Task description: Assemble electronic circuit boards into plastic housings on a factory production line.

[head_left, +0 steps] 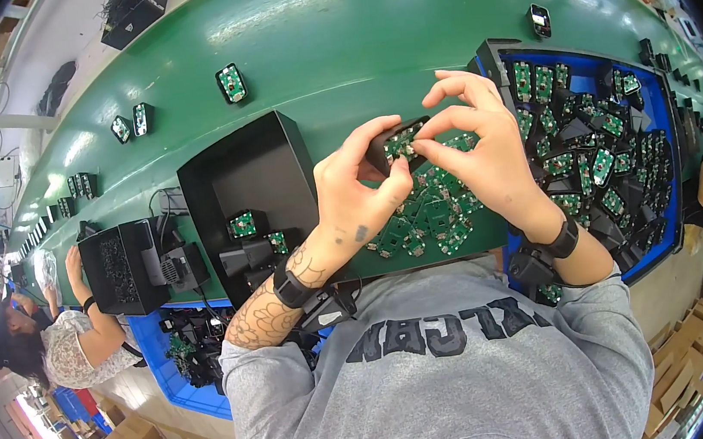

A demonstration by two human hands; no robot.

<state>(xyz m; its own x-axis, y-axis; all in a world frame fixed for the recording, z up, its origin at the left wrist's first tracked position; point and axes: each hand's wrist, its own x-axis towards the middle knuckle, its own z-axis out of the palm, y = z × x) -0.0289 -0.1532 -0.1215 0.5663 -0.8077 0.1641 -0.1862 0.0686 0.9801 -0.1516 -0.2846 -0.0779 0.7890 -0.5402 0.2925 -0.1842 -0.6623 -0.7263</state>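
Note:
In front of my chest, my left hand [349,187] is closed around a small black plastic housing [378,155], thumb on the near side. A green circuit board [402,142] sits at the housing's opening, partly covered by fingers. With thumb and forefinger my right hand [486,142] pinches that board at its right edge, the other fingers raised. How deep the board lies in the housing I cannot tell. Just below both hands, a heap of loose green circuit boards [437,220] is spread on the green table [334,65].
Left of my hands stands a black box [253,157] with a few housings. On the right, a blue crate [671,157] holds many housings with boards. Single housings [231,84] stand farther back. A bin of small black parts [119,268] and a co-worker [79,337] are at far left.

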